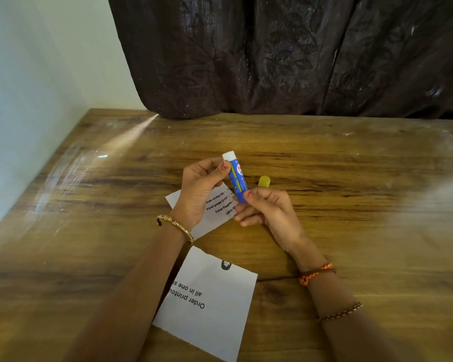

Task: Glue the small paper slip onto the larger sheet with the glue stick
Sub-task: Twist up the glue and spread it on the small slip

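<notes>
**A:** How will the glue stick [237,178] handle?

**B:** Probably light and rigid, a smooth plastic tube that could slip. Both of the person's hands are on it: the left hand [199,189] pinches the upper part near the white glue end, and the right hand [266,207] pinches the lower end between thumb and fingers. Each grip is closed on the tube, which is held tilted above the desk [351,205].

**A:** And the cap?

**B:** A small yellow cap [264,181] lies on the desk just beyond the right hand, so the stick looks uncapped.

**A:** The papers?

**B:** The small paper slip [215,205] lies flat directly beneath the two hands, partly hidden by them. The larger sheet [209,309] lies nearer the person, between the forearms. Both look thin and floppy (best pinned flat with fingertips while glue is rubbed on, or they may drag and crease).

**A:** Any writing?

**B:** The slip reads "Sub-order ID", "First page OTP", "Total Pages", "UPC ID". The sheet, upside down to the camera, shows "Order printou…" and "all in one s…", cut off by the arm. The tube's label is too blurred to read.
</notes>
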